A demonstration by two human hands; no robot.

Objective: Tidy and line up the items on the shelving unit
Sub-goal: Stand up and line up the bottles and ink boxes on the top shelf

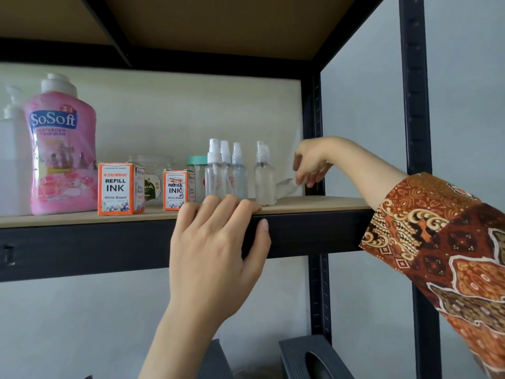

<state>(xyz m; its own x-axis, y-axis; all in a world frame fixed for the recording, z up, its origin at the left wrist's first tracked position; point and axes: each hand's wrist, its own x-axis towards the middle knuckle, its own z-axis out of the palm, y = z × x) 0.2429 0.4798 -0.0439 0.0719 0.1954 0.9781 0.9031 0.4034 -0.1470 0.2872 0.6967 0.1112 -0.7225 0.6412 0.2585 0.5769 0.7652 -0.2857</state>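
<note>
We saw the left hand (218, 236) laid on the front edge of the shelf (314, 205), its fingers nearly straight over the wooden board and the thumb down against the black front rail; it held nothing. The right hand (311, 165) reached in at the far right end, in a patterned orange-brown sleeve (437, 242), its fingertips pinching a small clear spray bottle (285, 187) that lay tipped on its side on the board.

Just left of that one stood an upright spray bottle (263, 176), with another close behind it, and then a tight cluster of three spray bottles (225, 170), all clear with white tops. Behind these stood a jar with a teal lid (197, 164). Two orange boxes of refill ink — a nearer box (120, 188) and a second box (177, 190) further right — stood toward the front, with a clear glass jar (151, 173) between and behind them. At the left stood a pink SoSoft detergent bottle (61, 149), and beside it a white container (12, 160), partly cut off by the frame edge.
</note>
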